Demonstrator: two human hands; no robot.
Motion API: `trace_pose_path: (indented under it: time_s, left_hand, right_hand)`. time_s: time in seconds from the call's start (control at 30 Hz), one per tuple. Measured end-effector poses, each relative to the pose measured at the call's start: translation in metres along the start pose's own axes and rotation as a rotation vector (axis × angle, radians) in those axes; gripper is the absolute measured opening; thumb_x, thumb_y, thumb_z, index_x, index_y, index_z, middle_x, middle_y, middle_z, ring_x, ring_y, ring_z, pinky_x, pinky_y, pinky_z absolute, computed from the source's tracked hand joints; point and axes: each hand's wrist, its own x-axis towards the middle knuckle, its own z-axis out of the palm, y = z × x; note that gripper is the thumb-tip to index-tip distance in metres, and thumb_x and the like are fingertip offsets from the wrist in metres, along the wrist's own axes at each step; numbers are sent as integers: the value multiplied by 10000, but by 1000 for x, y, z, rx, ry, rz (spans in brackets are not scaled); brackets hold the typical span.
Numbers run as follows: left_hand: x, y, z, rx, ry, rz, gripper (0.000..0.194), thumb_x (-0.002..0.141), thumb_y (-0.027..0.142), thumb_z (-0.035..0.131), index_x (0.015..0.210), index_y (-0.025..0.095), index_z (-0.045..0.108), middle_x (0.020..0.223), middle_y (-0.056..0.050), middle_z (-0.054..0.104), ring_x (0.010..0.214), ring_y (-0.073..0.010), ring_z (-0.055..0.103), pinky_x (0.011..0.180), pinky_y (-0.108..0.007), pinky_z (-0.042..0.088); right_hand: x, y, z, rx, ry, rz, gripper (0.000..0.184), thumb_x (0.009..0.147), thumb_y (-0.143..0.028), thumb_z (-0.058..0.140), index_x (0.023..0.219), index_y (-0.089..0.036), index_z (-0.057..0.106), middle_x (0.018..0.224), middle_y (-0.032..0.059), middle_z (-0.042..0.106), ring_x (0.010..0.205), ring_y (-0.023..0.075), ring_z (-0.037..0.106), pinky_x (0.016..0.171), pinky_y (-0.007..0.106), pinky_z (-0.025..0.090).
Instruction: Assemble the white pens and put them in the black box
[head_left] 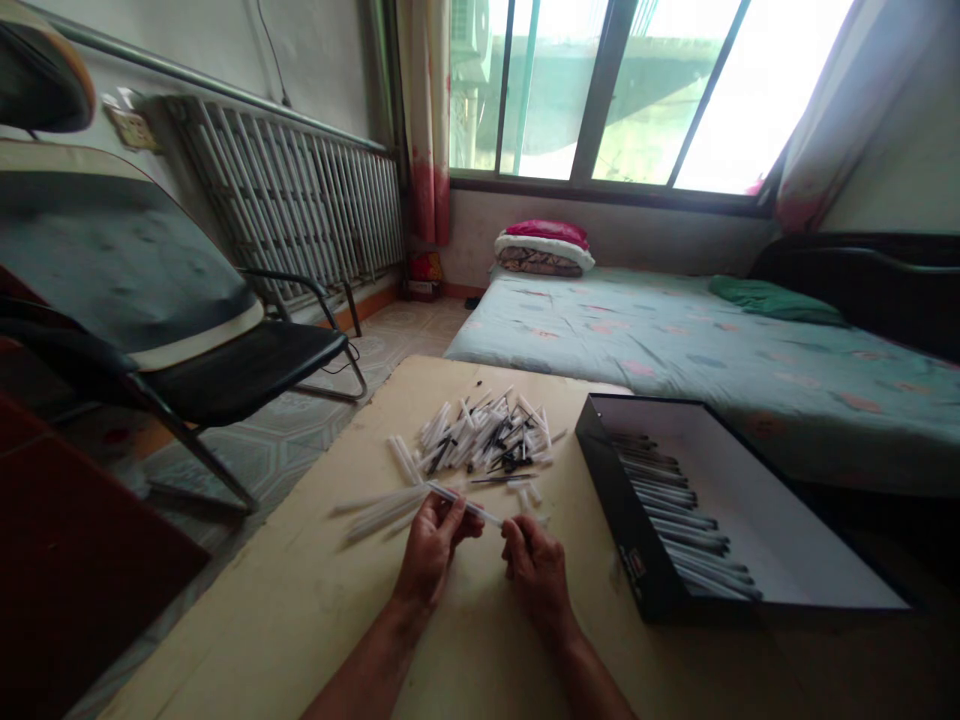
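- The left hand (431, 550) is almost closed. Its thumb and fingers pinch one clear pen tube (465, 505), and this tube lies across the space between the two hands.
- The right hand (536, 580) is half closed, with the fingers curled. Its fingertips are just at the far end of the tube, but I cannot tell if they really grip it.
- A pile of pen parts (480, 435), white and black, lies at 12 o'clock from the hands, near them but not touching.
- Some loose tubes (382, 510) lie at 10 o'clock, just beside the left hand.
- An open black box (637, 500) stands at 3 o'clock, and rows of pens (675, 510) lie inside it, along its left wall.
- The table (300, 620) is a pale board. Its left edge runs from 11 o'clock down to 7 o'clock, well apart from the left hand.
- Open board lies between the right hand and the box, and also in front of both hands.
- A black chair (225, 370) stands past the table at 10 o'clock, and a bed (600, 340) lies at 1 o'clock.
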Motion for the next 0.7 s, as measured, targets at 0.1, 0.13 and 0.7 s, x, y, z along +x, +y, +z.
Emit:
trace_pose_path:
  time_s: [0.1, 0.13, 0.7]
  left_hand:
    - [1, 2, 1, -28, 22, 8, 247, 709, 275, 682, 841, 160, 508, 715, -18, 684, 595, -125, 634, 610, -256, 507]
    - [1, 2, 1, -34, 29, 11, 251, 704, 273, 686, 838, 160, 506, 711, -17, 684, 592, -124, 634, 610, -255, 506]
    - [3, 1, -2, 7, 35, 16, 257, 708, 282, 682, 853, 155, 512, 718, -25, 681, 594, -131, 640, 616, -271, 521]
  right_hand:
    - [1, -3, 1, 55, 2, 23, 401, 909, -451, 342, 691, -172, 531, 532, -15, 550, 382, 76, 487, 426, 164, 371]
    - [1, -3, 1, 66, -1, 24, 413, 915, -452, 323, 700, -170, 535, 539, -12, 555, 380, 75, 485, 425, 165, 370]
    - [2, 0, 0, 126, -13, -1, 225, 833, -367, 519, 843, -156, 596, 683, 25, 645, 489, 103, 580, 497, 191, 457]
